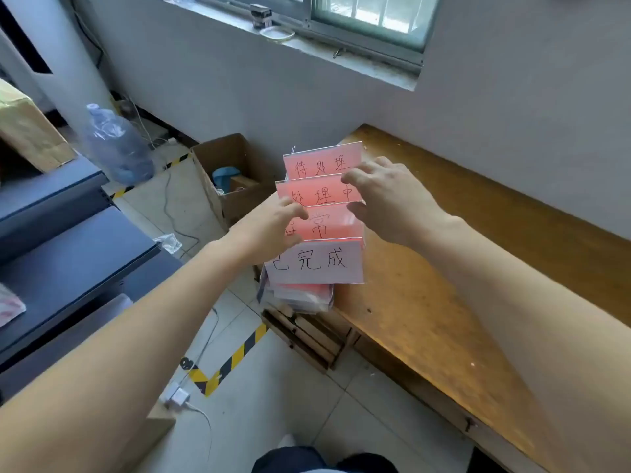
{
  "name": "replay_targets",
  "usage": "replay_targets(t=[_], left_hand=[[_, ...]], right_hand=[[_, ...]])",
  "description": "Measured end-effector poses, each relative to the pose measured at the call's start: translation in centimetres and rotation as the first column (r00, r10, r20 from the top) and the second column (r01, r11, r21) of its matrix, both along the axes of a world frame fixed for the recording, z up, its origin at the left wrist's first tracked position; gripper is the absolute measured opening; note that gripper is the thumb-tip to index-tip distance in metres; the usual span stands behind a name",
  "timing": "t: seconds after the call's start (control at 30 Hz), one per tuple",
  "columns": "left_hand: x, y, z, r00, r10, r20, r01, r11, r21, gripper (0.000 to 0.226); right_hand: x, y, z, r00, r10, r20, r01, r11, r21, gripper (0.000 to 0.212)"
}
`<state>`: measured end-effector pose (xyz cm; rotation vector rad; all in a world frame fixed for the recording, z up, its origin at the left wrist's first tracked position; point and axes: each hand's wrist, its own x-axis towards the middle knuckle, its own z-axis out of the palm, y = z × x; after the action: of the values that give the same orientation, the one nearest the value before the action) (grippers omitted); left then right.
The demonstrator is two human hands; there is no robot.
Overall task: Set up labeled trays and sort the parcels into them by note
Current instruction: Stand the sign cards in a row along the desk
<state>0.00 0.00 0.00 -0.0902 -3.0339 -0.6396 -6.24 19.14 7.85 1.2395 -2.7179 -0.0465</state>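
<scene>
While both bare arms reach in over the floor, the action's at the near-left end of the long brown wooden worktop (426, 302), where a stepped stack of clear acrylic label trays (356, 233) stands w/ four handwritten cards facing us. Top pink card (322, 165) reads 待处理, 2nd pink card (321, 194) 处理中, 3rd pink card (327, 223) partly hidden, white bottom card (317, 262) 已完成. Left grip (273, 223), a bare hand, curls its fingers over the stack's left edge at 3rd-card level, covering the 1st character. Right grip (386, 199) is narrow: forefinger above, thumb below, pinching the 2nd pink card at its right edge. Under the stack sits a pile of clear-wrapped flat packets (300, 297) w/ red inside, at the worktop's end. Beyond, on the tiled floor: a brown cardboard box (228, 158), flaps up, & a big clear water bottle (116, 145)
</scene>
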Motion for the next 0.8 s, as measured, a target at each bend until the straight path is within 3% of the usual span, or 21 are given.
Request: replay_targets(t=[0.23,0.6,0.8], left_hand=[[-2.6,1.0,-3.7,0.951,0.127,0.280,-0.135,0.991,0.009,0.039],[-3.4,3.6,-5.4,0.924,0.295,0.243,-0.320,0.945,0.067,0.027],[-3.5,2.8,-2.3,0.944,0.259,0.206,-0.275,0.960,0.056,0.029]], right_hand=[[-3.9,0.7,-2.0,0.993,0.018,0.119,-0.020,1.000,0.020,0.035],[-9.1,0.8,-3.8,0.971,0.150,0.187,-0.163,0.985,0.052,0.038],[-10.5,-1.0,-3.8,0.971,0.122,0.205,-0.135,0.990,0.052,0.039]])
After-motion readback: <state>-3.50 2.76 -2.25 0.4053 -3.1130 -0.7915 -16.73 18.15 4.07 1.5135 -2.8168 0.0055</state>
